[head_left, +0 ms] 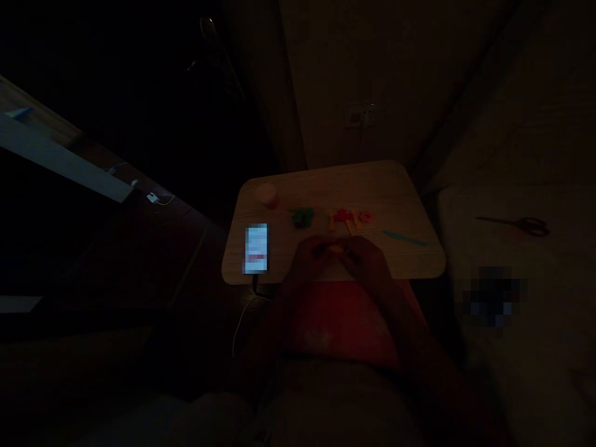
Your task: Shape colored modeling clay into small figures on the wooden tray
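In dim light, my left hand [310, 253] and my right hand [366, 256] meet over the near edge of a small wooden table [363, 180]. Between their fingertips is a small orange piece [336, 249], its kind too dark to make out. Both hands look closed on it. Just beyond them lie green pieces [303, 216], a red piece [343, 215], several orange-yellow pieces [351, 227] and a pink flower-like ring [365, 216]. To the right of my right hand rests a thin teal stick [404, 238].
A lit phone [256, 248] with a cable lies at the table's left. Behind it stands a pale round tub [267, 195]. Scissors [526, 225] lie on a pale surface to the right. A red surface [339, 316] is below my forearms. A wall socket [362, 115] is behind the table.
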Motion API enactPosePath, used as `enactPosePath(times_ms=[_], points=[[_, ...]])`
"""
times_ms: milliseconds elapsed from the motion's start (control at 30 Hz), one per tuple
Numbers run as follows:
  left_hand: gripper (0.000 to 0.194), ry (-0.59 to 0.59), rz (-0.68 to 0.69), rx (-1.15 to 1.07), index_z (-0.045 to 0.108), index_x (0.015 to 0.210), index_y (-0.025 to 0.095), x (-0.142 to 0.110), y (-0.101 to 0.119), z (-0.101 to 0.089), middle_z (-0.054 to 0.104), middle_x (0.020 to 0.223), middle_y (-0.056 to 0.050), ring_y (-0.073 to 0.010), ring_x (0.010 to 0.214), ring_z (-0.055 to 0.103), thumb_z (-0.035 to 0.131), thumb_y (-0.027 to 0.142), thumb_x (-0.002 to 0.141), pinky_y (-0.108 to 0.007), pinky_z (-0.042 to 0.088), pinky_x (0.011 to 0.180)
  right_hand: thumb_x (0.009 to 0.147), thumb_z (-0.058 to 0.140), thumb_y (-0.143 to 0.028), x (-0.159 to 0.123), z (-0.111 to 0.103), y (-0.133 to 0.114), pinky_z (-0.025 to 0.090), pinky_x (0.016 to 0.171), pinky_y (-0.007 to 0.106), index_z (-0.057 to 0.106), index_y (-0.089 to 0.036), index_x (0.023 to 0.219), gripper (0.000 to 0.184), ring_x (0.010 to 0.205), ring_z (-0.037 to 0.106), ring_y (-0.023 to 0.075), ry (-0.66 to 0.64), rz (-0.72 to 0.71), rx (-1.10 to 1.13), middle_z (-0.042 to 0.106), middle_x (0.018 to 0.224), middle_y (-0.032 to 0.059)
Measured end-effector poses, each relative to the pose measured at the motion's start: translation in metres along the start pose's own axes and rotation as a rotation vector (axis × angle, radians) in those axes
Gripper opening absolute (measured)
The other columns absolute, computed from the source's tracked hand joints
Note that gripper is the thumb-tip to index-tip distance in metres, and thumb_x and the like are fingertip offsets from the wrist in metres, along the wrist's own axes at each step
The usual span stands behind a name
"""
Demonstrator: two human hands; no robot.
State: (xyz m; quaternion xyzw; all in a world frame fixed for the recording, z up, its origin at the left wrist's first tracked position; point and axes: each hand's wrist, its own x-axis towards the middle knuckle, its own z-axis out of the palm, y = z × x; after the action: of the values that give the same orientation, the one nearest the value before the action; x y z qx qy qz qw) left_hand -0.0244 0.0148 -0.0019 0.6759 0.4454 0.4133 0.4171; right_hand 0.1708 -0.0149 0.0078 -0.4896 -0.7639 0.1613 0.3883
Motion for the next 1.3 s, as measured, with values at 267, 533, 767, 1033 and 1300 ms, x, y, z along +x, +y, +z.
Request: enactPosePath(times_ms=[267,533,767,1033,1300], points=[[0.03,-0.059,0.043,0.122,0.08,0.096,0.018,0.002,0.005,-0.004,0.08,0.096,-0.008,-0.0225,0.089,0.072,0.065,0.045,0.095,-0.036,0.057,0.085,0.102,0.058,-0.029,0.0,0.014,-0.01,0.059,0.083,0.038,0.075,-0.022,0.103,0.019,0.09,0.07,0.0236,0.093,-0.079,0.028,0.075,0.095,0.0096],[0.027,-0.193,0.079,0.276,0.079,0.094,0.019,0.003,-0.002,-0.006,0.079,0.093,-0.007,-0.0219,0.086,0.068,0.059,0.037,0.099,-0.037,0.051,0.091,0.105,0.052,-0.033,-0.011,0.018,-0.011,0.058,0.08,0.039,0.078,-0.02,0.109,0.029,0.086,0.068,0.0251,0.039,-0.044,-0.084,0.073,0.092,0.0118],[0.03,-0.201,0.058,0.312,0.076,0.083,0.019,0.003,0.001,-0.008,0.074,0.083,-0.005,-0.02,0.081,0.063,0.058,0.037,0.099,-0.034,0.05,0.083,0.103,0.054,-0.028,-0.015,0.017,-0.012,0.054,0.072,0.036,0.079,-0.02,0.096,0.027,0.08,0.066,0.0238,0.104,-0.031,-0.051,0.072,0.086,0.0107],[0.039,-0.181,0.099,0.072,0.075,0.082,0.017,-0.002,0.012,-0.002,0.07,0.081,-0.006,-0.0185,0.078,0.063,0.058,0.048,0.099,-0.031,0.05,0.076,0.099,0.057,-0.025,-0.016,0.011,-0.017,0.055,0.072,0.036,0.078,-0.022,0.098,0.022,0.078,0.068,0.0228,0.214,-0.04,0.134,0.074,0.085,0.0084],[0.034,0.274,-0.056,0.083,0.072,0.088,0.019,0.002,-0.001,-0.025,0.073,0.09,-0.004,-0.0189,0.085,0.064,0.058,0.048,0.099,-0.031,0.055,0.081,0.094,0.067,-0.044,-0.017,-0.026,0.008,0.057,0.072,0.036,0.076,-0.021,0.088,0.025,0.081,0.071,0.0235,0.662,0.326,0.188,0.075,0.084,0.0071]])
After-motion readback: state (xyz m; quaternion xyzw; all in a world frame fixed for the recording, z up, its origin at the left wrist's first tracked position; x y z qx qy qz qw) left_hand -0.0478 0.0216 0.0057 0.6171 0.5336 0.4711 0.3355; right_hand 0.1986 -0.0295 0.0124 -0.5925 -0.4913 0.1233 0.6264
